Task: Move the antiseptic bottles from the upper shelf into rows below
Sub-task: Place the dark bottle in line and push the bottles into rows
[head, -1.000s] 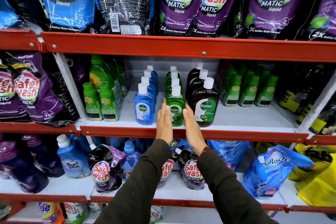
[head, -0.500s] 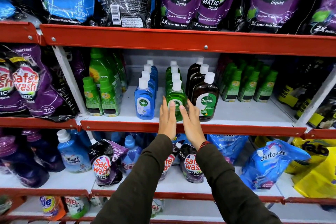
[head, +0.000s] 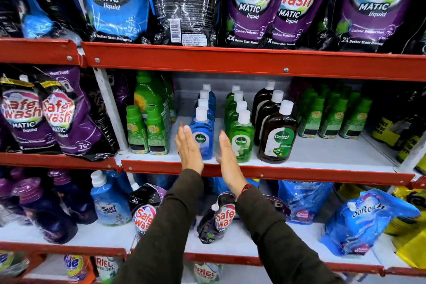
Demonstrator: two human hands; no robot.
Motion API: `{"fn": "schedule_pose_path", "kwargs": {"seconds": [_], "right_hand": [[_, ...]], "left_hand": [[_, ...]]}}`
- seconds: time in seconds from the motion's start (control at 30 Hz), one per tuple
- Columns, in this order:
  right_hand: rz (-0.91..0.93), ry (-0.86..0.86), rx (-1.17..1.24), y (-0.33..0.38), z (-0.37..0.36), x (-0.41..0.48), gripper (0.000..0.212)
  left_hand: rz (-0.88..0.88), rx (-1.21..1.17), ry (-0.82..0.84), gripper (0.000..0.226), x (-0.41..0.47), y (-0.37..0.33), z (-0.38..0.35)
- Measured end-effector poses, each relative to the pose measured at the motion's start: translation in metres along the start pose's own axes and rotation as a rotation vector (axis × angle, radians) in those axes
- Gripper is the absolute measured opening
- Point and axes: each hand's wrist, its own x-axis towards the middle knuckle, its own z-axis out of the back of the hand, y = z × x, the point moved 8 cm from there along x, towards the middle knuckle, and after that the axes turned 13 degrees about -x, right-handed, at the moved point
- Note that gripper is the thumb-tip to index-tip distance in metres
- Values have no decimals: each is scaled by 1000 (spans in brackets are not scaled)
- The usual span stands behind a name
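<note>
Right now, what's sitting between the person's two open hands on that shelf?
In the head view, the front blue Dettol bottle stands between the left hand and the right hand, both held flat and open.

four blue Dettol bottles (head: 202, 136), four green Dettol bottles (head: 241, 138), three brown Dettol bottles (head: 277, 134)

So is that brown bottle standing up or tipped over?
Upright. The brown bottle stands on its base on the shelf, white cap on top.
</note>
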Motion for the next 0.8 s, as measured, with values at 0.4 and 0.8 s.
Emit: {"fn": "schedule_pose_path", "kwargs": {"seconds": [0.4,0.8], "right_hand": [[8,47,-25,-10,-19,19,106],[20,60,-156,-6,-16,14,79]], "left_hand": [[78,11,145,86,-1,0,12],[42,70,161,61,-5,-3,13]]}}
